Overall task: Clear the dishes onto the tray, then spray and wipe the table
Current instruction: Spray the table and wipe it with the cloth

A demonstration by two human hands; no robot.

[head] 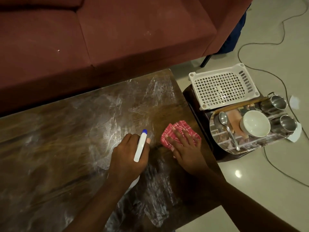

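Note:
My left hand grips a white spray bottle with a blue nozzle that points away from me over the dark wooden table. Streaky wet smears cover much of the tabletop. My right hand lies flat, fingers spread, on a folded pink checked cloth near the table's right edge. On a low stand to the right sits the tray holding a white bowl, a spoon and two steel cups.
A white plastic basket stands behind the tray on the same low stand. A maroon sofa runs along the table's far side. A cable trails across the pale tiled floor at the right.

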